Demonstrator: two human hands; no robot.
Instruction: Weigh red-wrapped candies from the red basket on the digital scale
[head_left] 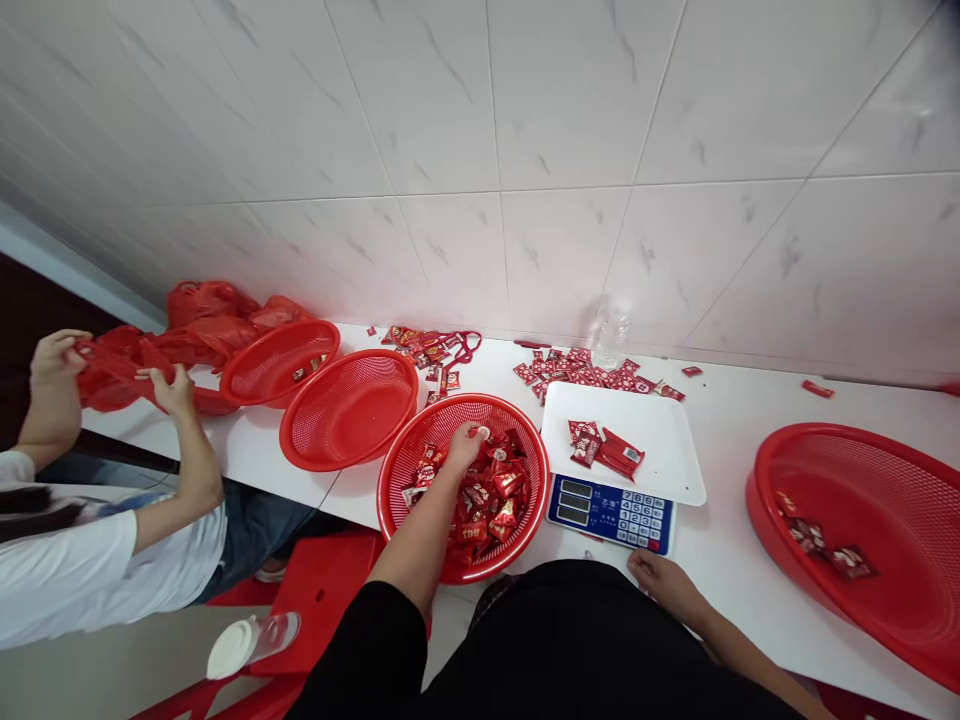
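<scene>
My left hand (466, 446) is closed over the round red basket (387, 478), its fingers pinched at a small pale round piece (483, 433) above many red-wrapped packets (474, 497). My right hand (664, 582) rests with curled fingers at the table's front edge, by the lower right corner of the blue scale (609, 512); whether it holds anything is hidden. On the scale, a white tray (671, 450) carries several red packets (585, 443), one of them longer (621, 454).
Two red baskets (352, 410) (281, 360) stand left; a larger one (885, 520) is right. Small packets (581, 370) and a clear bottle (611, 335) lie behind the tray. At left, a person's hands (169, 388) hold a red bag (112, 365). A cup (251, 642) is on a red stool (322, 600).
</scene>
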